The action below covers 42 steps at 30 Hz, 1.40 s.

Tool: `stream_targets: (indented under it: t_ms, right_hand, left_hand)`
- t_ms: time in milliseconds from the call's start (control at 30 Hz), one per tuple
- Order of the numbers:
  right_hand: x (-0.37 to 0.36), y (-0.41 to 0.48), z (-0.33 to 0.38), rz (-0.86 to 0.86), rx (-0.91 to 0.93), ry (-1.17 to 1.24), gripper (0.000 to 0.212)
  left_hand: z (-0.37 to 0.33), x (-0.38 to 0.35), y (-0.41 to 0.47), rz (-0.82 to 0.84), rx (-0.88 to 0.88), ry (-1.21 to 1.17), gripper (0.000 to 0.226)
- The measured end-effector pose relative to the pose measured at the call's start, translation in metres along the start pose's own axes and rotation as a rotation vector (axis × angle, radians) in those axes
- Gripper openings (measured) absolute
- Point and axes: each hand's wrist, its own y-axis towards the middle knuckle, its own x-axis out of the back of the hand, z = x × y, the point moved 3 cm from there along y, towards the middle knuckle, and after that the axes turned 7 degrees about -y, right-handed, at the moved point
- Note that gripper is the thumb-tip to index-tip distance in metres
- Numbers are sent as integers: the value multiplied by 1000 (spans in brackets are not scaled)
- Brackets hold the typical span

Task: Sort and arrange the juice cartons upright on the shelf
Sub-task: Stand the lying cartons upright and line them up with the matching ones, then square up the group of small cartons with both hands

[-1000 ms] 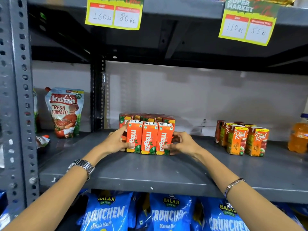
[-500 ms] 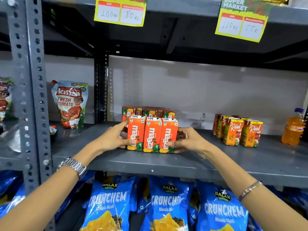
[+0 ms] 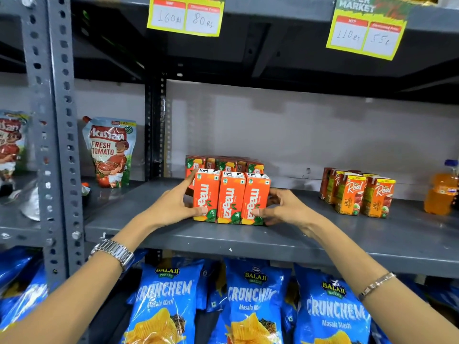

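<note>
Blue chip bags (image 3: 250,304) fill the level below the grey shelf (image 3: 323,242). On the shelf, the left hand (image 3: 173,207) and right hand (image 3: 285,209) press in from either side, each grip clamped on the front row of 3 upright orange juice cartons (image 3: 231,197). More cartons (image 3: 223,163) stand behind. Well right stand apple juice cartons (image 3: 365,194), with a tomato pouch (image 3: 109,150) far left.

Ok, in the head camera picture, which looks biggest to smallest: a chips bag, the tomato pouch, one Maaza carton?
1. Chips bag, though it's nearest the camera.
2. Tomato pouch.
3. Maaza carton.
</note>
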Motion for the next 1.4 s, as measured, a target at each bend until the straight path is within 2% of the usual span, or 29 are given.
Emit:
stream_targets:
  t_ms: [167, 333, 433, 500, 567, 700, 767, 833, 933, 1000, 1067, 1133, 1200, 1267, 1333, 1400]
  right_hand:
    - [-1, -2, -4, -12, 18, -4, 57]
    - [0, -2, -6, -10, 15, -3, 62]
    - [4, -4, -7, -12, 25, -19, 62]
    - [11, -5, -14, -50, 19, -46, 66]
    - [19, -8, -22, -83, 1, -66, 68]
    - [53, -21, -43, -163, -8, 10, 58]
    - [80, -31, -55, -294, 11, 10, 42]
    - [118, -44, -70, -581, -16, -119, 22]
    - [183, -70, -88, -1021, -229, -349, 20]
    - [220, -77, -108, -1101, -302, -344, 29]
    - [247, -69, -136, -1008, -355, -324, 36]
    - [264, -54, -166, -753, -338, -210, 42]
    - [272, -41, -186, -506, -319, -54, 49]
    - [272, -31, -198, -384, -303, 14, 57]
    - [272, -23, -205, -313, -240, 54, 47]
    - [267, -17, -204, -254, -202, 73, 34]
  left_hand:
    - [-2, -4, -7, -19, -8, -50, 97]
    - [-5, -6, -9, -24, -15, -76, 95]
    - [-4, 2, -10, -23, -3, -91, 105]
    - [-6, 11, -13, -49, 13, -139, 125]
    - [-17, 21, -18, -136, -3, -199, 139]
    - [-78, 24, -24, -443, -287, -139, 110]
    - [-117, 0, -23, -472, -483, -50, 100]
    - [-153, -49, -10, -293, -619, -12, 92]
    - [-189, -138, 32, -45, -595, -26, 93]
    - [-189, -190, 79, 6, -462, -50, 93]
    - [-177, -229, 124, 21, -259, -119, 96]
    - [-162, -260, 154, 28, -70, -175, 97]
    - [-147, -283, 171, 14, 62, -190, 97]
    - [-135, -294, 183, 7, 127, -241, 99]
    - [-131, -305, 190, 40, 185, -359, 96]
    - [-132, -311, 190, 96, 190, -398, 84]
